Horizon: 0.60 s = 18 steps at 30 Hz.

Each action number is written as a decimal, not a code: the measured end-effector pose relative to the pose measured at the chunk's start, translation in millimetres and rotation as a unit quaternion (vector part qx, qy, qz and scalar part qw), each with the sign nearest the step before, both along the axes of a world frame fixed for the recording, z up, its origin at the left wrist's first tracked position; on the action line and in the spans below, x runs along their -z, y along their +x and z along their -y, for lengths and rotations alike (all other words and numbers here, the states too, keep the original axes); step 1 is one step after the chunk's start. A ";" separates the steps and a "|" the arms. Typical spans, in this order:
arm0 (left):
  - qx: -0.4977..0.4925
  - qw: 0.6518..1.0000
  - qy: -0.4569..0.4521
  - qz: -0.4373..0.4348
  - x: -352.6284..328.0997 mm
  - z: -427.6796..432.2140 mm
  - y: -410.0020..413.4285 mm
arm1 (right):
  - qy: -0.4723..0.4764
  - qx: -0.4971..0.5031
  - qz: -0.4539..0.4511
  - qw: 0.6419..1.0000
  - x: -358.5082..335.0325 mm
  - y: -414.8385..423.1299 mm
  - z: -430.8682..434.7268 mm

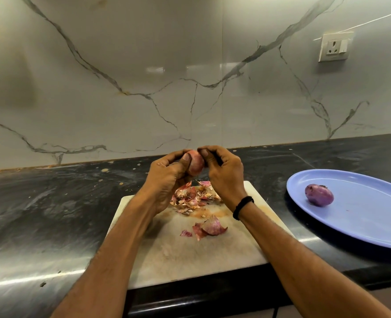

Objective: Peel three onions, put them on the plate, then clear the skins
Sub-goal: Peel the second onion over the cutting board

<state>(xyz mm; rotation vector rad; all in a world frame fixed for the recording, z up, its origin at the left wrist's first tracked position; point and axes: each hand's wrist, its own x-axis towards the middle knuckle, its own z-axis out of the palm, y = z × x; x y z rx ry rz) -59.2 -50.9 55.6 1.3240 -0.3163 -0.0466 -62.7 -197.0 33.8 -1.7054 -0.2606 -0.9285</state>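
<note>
A pinkish-red onion (195,165) is held in the air above the far end of a pale cutting board (190,251). My left hand (167,177) grips it from the left, thumb on its front. My right hand (222,173) curls against its right side, fingertips pinching at the top. A heap of dry skins (193,197) lies on the board under the hands, and a few larger skin pieces (209,228) lie nearer me. One peeled purple onion (319,195) rests on the blue oval plate (373,223) at the right.
The board sits on a dark stone counter (52,203) whose front edge runs below it. A marble-patterned wall (190,76) stands behind, with a white socket (333,47) at upper right. The plate reaches past the right frame edge.
</note>
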 end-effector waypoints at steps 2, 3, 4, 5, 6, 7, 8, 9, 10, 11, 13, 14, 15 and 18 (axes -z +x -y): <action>-0.015 1.000 0.002 -0.010 -0.9 -0.3 0.4 | -0.004 -0.031 -0.007 0.999 -0.8 -0.8 -0.9; -0.023 1.000 0.003 -0.016 -1.5 -1.1 0.2 | -0.009 -0.043 -0.012 0.999 -1.2 -1.7 -1.5; -0.031 0.999 0.005 -0.025 -2.2 -1.4 -0.5 | -0.019 -0.051 -0.018 0.998 -1.5 -3.0 -1.8; -0.041 0.999 0.008 -0.034 -2.9 -1.8 -0.6 | -0.036 -0.056 -0.025 0.998 -1.9 -5.1 -2.3; -0.048 0.998 0.011 -0.042 -3.9 -2.1 -1.1 | -0.061 -0.056 -0.033 0.996 -2.2 -7.2 -2.9; -0.052 0.997 0.016 -0.048 -4.8 -2.4 -1.9 | -0.090 -0.058 -0.040 0.993 -2.7 -9.1 -4.1; -0.055 0.997 0.020 -0.050 -5.2 -2.6 -2.6 | -0.119 -0.061 -0.047 0.990 -2.8 -10.0 -5.6; -0.060 0.997 0.028 -0.049 -5.3 -3.0 -3.0 | -0.145 -0.068 -0.054 0.986 -2.8 -10.5 -7.2; -0.068 0.996 0.037 -0.045 -5.1 -3.5 -3.1 | -0.163 -0.075 -0.059 0.982 -2.6 -10.8 -8.9; -0.078 0.995 0.049 -0.041 -5.1 -4.1 -3.1 | -0.170 -0.081 -0.063 0.980 -2.2 -11.0 -10.0; -0.096 0.992 0.073 -0.035 -3.8 -5.3 -0.8 | -0.163 -0.087 -0.066 0.980 -1.5 -12.1 -10.5; -0.102 0.990 0.088 -0.031 -3.3 -6.0 0.6 | -0.161 -0.084 -0.063 0.981 -1.4 -12.6 -10.5; -0.106 0.989 0.102 -0.028 -3.3 -7.0 1.6 | -0.160 -0.075 -0.060 0.982 -1.3 -12.9 -10.7; -0.081 0.989 0.124 -0.014 -3.8 -9.0 2.4 | -0.143 -0.035 -0.047 0.988 -0.2 -10.3 -10.7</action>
